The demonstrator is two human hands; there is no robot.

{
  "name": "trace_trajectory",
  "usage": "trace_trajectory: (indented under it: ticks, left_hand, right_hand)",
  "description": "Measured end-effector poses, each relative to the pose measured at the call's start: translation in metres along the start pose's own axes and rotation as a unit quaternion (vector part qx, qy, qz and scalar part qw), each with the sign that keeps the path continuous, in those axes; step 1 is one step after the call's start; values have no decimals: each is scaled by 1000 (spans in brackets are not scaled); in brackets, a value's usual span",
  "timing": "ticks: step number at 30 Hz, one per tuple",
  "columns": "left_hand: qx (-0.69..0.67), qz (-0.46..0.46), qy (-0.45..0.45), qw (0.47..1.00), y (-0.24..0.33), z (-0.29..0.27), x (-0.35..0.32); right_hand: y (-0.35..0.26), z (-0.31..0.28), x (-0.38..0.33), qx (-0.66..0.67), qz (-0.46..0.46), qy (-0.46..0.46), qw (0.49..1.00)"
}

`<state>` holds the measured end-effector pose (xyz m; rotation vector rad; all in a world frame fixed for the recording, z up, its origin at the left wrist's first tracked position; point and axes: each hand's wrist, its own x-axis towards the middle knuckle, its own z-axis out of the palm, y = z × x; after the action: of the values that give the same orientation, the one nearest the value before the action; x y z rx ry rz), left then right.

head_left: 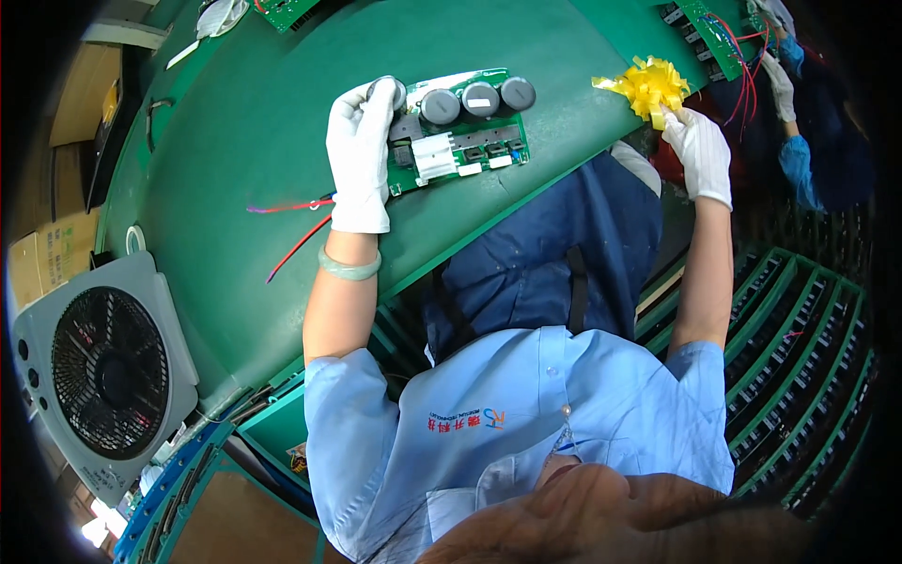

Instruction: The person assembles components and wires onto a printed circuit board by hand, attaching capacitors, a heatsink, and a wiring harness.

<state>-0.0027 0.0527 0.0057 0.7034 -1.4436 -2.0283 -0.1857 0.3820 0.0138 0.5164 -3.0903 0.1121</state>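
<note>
A green circuit board (490, 141) lies on the green work surface, bearing several large black round capacitors (480, 99) in a row and a silver heat sink (434, 157). My left hand (360, 155), in a white glove, is closed on the board's left end, its fingers curled around the leftmost capacitor. Red wires (299, 246) trail from beneath that wrist onto the surface. At the table's edge, my gloved right hand (699, 155) pinches a bunch of looped yellow strips (652, 90) by its lower side. Its fingertips are partly hidden.
A grey box fan (111, 362) stands at the left. Slotted green racks (799, 367) fill the lower right. At the upper right, a co-worker's gloved hands (780, 86) are beside another green board (707, 36) with red and blue wires. Part of another board (285, 9) shows at the top.
</note>
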Motion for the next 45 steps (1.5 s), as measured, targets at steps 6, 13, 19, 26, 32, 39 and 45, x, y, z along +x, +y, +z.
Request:
trace_trajectory:
  ticks: [6, 13, 19, 26, 32, 39, 45]
  left_hand:
    - [48, -27, 5, 998, -1, -6, 10]
    - [50, -24, -26, 998, 7, -5, 8]
    - [105, -47, 4, 993, 8, -7, 8]
    - [123, -108, 30, 986, 5, -12, 9]
    - [105, -4, -5, 994, -6, -23, 10]
    - [278, 99, -85, 952, -11, -36, 10]
    - [224, 51, -51, 972, -11, -35, 12]
  right_hand:
    - [28, -3, -12, -91, 66, -162, 980]
    - [-11, -9, -41, 399, -58, -157, 901]
    - [-95, 9, -15, 712, -60, -155, 682]
    - [-136, 49, -13, 505, -137, 14, 852]
    - [-131, 54, -18, 526, -132, 16, 840]
    - [-129, 57, -19, 507, -176, 91, 839]
    - [-128, 56, -19, 487, -210, 108, 841]
